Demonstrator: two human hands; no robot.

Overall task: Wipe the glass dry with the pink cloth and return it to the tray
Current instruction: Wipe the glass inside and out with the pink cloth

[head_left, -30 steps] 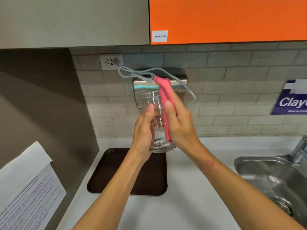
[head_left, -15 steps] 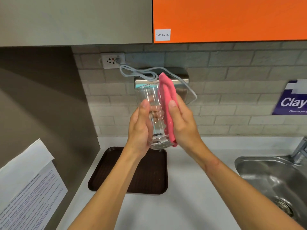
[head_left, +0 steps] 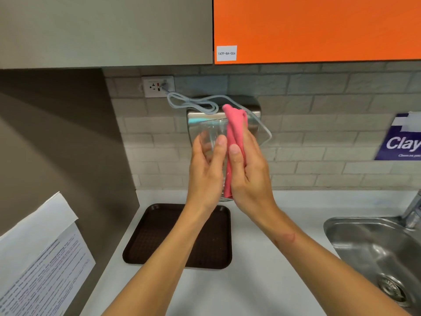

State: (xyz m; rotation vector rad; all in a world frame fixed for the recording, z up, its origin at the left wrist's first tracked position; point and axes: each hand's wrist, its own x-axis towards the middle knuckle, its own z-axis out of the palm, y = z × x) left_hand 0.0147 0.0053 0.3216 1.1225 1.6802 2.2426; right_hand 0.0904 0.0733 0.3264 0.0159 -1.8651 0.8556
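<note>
Glass: upright above tray | left hand fingers wrapped round wall | right hand clamps pink cloth against side | likely wet, slippery, fragile; grip mid-wall

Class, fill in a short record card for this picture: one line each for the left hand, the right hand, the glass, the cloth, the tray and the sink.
left hand: grips the glass from the left
right hand: presses the pink cloth to the glass
glass: clear, upright, held above the counter
pink cloth: against the glass's right side
tray: dark brown, on the counter, holds nothing
sink: steel, at right
</note>
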